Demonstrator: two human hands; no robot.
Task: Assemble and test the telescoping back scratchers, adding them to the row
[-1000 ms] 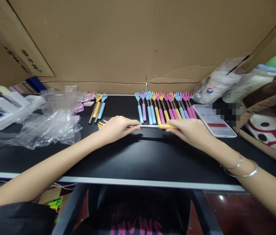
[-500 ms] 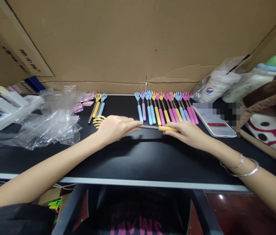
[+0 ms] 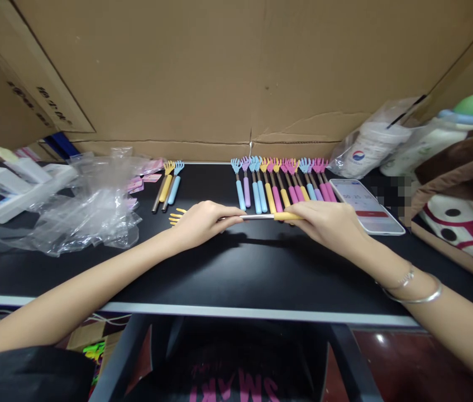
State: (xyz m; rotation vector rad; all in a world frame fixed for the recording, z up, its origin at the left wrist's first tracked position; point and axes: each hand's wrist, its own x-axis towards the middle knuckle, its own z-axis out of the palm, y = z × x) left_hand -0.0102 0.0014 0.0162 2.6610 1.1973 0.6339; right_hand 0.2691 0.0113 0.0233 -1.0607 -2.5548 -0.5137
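Observation:
Both my hands grip one yellow back scratcher (image 3: 283, 216), held level above the desk. My left hand (image 3: 205, 222) is closed around its metal rod near the claw end, and the yellow claw sticks out on the left. At the other end my right hand (image 3: 324, 222) is closed on the yellow handle and covers part of it. Behind the hands lies a row of back scratchers (image 3: 270, 190) in blue, purple, yellow and pink. Further left are a yellow back scratcher (image 3: 165, 188) and a blue back scratcher (image 3: 174, 190), side by side with metal rods.
Clear plastic bags (image 3: 102, 206) lie heaped on the left, near a white power strip (image 3: 30, 192). On the right are a phone (image 3: 368, 209), a bagged cup (image 3: 381, 145) and a bottle (image 3: 449, 139). A cardboard wall (image 3: 219, 72) stands behind the black desk (image 3: 228, 279).
The yellow claw has shifted slightly right and toward me, uncovering the blue back scratcher's handle. My right hand has moved slightly right and turned over the handle.

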